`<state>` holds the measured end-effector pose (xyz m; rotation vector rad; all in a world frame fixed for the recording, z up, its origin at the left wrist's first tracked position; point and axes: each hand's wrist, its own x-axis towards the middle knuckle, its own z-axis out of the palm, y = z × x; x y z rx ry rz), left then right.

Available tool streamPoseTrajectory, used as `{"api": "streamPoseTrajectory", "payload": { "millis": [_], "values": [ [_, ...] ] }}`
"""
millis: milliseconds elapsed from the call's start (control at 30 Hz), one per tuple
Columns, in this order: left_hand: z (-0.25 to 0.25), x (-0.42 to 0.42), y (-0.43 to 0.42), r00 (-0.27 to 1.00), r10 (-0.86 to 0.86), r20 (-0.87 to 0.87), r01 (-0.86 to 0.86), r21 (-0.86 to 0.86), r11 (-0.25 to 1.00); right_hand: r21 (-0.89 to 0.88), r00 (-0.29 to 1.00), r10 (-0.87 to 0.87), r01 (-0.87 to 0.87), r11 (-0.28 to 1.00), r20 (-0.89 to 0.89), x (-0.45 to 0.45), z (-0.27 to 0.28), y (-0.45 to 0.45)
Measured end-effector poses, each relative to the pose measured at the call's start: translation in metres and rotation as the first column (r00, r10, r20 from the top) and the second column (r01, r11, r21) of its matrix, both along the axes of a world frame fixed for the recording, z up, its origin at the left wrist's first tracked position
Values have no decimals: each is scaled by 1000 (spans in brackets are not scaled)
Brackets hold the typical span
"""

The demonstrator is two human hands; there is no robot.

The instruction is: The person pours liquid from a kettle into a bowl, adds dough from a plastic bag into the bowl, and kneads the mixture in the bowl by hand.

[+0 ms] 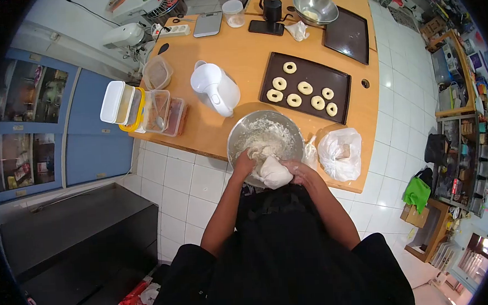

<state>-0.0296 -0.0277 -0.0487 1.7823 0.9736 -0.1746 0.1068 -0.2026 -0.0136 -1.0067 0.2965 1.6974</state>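
A steel mixing bowl (294, 128) with loose white flour (265, 137) inside stands at the table's near edge, against my body. My left hand (244, 163) reaches over the bowl's left rim, its fingers down at the flour and partly hidden. A white rounded bag (275, 173), seemingly of flour, rests over the near rim. My right hand (297, 171) grips this bag from the right side; its fingertips are mostly out of sight behind it.
Right of the bowl lie a white plastic bag (342, 153) and a small bag (310, 153). Beyond is a dark baking tray (306, 70) with several dough rings. A white pitcher (215, 90) and stacked plastic containers (155, 110) stand left. Another steel bowl (316, 7) is at the back.
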Motion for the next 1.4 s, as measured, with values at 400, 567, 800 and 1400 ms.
{"api": "streamPoseTrajectory", "payload": {
  "millis": [400, 567, 800, 1400],
  "values": [
    [-7, -4, -1, 991, -26, 129, 16, 80, 997, 49, 999, 54, -54, 997, 2, -1, 19, -8],
    [6, 1, -4, 998, -18, 67, 11, 103, 995, 35, 999, 36, -36, 999, 17, -5, -8, -8],
    [-13, -5, -2, 997, -23, 75, 14, 116, 993, 29, 998, 5, -3, 1000, -59, -2, 17, -1],
    [1, 1, -2, 989, -15, 149, 10, 37, 999, -11, 998, -42, 41, 999, -55, -17, -26, 1]
  ]
}}
